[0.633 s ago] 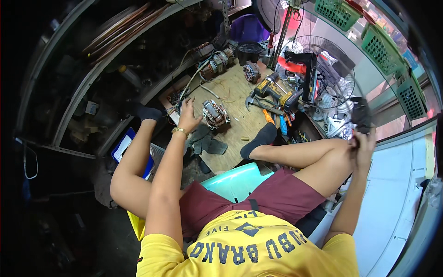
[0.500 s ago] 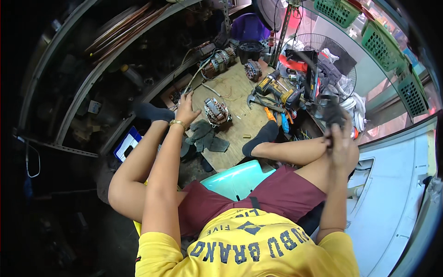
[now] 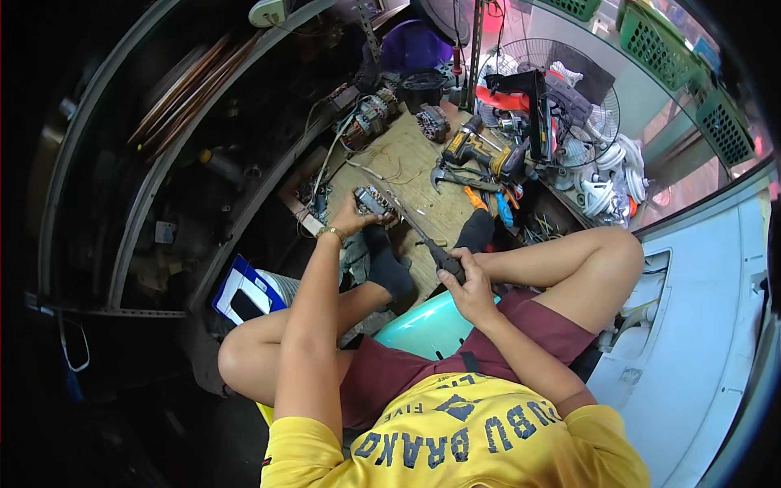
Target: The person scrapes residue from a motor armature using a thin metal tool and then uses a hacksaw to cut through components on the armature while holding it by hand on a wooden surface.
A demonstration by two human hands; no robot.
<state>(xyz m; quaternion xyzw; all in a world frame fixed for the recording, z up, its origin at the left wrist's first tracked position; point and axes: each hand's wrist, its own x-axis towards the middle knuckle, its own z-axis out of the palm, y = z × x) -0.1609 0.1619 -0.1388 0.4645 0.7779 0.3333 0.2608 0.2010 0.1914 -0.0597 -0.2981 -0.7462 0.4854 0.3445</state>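
My left hand (image 3: 354, 218) is closed around the side of a motor stator (image 3: 376, 202) with metal laminations and windings. The stator sits tilted on the wooden board (image 3: 415, 179). My right hand (image 3: 472, 285) grips the black handle of a long-shafted tool (image 3: 443, 259). Its thin metal shaft points up and left, and the tip end is at the stator's right side; whether it touches cannot be made out. My left foot (image 3: 384, 264), in a dark sock, is just below the stator. Beside the board's front right is my other foot (image 3: 476, 229). Grey cloth (image 3: 355, 262) lies partly hidden behind my left forearm.
More wound stators (image 3: 370, 118) stand along the board's far left, another (image 3: 433, 123) at its back. To the right lie a yellow-black drill (image 3: 476, 150), a hammer (image 3: 464, 179) and orange- and blue-handled tools (image 3: 504, 210). A fan guard (image 3: 602, 106) and coiled white parts (image 3: 610, 183) lie beyond.
My left hand has moved from the cables to hold the stator, now tilted. My right hand came left and down from my knee with the black-handled tool. My left foot shifted right, onto the board.
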